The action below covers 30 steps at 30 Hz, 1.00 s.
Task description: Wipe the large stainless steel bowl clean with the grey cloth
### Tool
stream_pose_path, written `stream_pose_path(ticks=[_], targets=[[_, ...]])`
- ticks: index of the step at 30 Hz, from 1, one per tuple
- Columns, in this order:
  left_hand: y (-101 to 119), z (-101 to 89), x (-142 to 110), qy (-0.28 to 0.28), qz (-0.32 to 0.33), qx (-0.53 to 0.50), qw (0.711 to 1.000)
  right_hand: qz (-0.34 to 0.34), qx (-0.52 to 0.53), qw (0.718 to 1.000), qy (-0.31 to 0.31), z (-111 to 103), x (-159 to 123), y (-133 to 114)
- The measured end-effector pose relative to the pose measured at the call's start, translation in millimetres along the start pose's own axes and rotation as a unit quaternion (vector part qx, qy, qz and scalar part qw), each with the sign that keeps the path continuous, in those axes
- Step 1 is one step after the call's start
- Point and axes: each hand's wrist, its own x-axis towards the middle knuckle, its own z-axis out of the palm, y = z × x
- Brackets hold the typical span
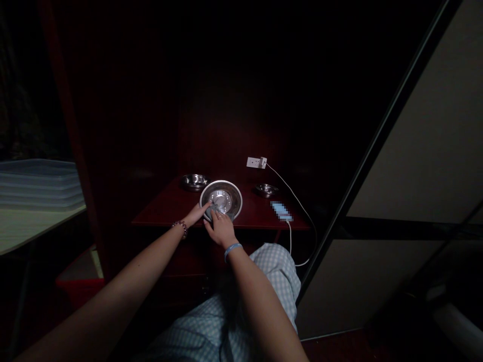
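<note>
A shiny metal bowl (231, 195) is tilted toward me above the front of the dark red shelf. My left hand (196, 213) grips the bowl's left rim, its thumb over the edge. Inside the lower left of the bowl, my right hand (222, 227) presses a greyish cloth (214, 207) against the metal, its fingers bent over it. The cloth is partly hidden by both hands, and dim light blurs its outline. Behind the bowl to the left sits a second metal bowl (193, 181); a shallower metal dish (266, 189) lies to the right.
A phone (281, 211), pixelated, lies on the right of the shelf (162, 208). Its white cable (298, 198) runs to a charger in the wall socket (253, 162) and loops below the edge. Stacked clear plastic trays (37, 186) stand on a pale table at left.
</note>
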Motion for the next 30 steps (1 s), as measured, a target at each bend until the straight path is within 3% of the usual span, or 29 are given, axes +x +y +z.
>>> stream_pose_path(ticks=[21, 30], targets=[[1.4, 0.9, -1.4, -0.009, 0.035, 0.043, 0.998, 0.061, -0.072, 0.996, 0.004, -5.8, -0.6, -3.9], [2.1, 1.0, -1.4, -0.011, 0.033, 0.031, 0.999, 0.048, -0.076, 0.996, 0.012, -3.3, -1.6, -1.6]])
